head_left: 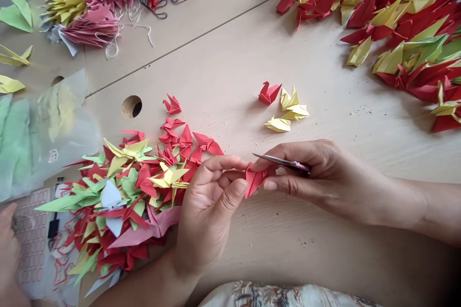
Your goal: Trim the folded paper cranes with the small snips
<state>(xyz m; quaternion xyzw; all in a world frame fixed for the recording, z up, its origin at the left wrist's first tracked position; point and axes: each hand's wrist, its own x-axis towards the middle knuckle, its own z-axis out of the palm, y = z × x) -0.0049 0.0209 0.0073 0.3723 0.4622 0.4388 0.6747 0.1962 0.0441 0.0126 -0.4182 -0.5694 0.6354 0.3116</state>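
Between the fingertips of my left hand [212, 206] is a small folded red paper crane [255, 180], held over the table. My right hand [317, 177] pinches the crane's other side with thumb and forefinger. That same hand also keeps hold of small scissors [281, 160], whose thin pointed blades aim left above the crane; their handles are mostly hidden in the palm. Just beyond my hands sit a red crane [269, 92] and several yellow cranes [293, 105]. A heap of red, green, yellow and pink cranes [137, 187] lies beside my left hand.
Many red, yellow and green cranes [403, 24] spread over the back right. Strung bundles of pink and yellow cranes [97, 9] lie at the back left. The table has a round hole [132, 106]. Plastic bags [54, 129] and another person's hand [7, 249] are at left.
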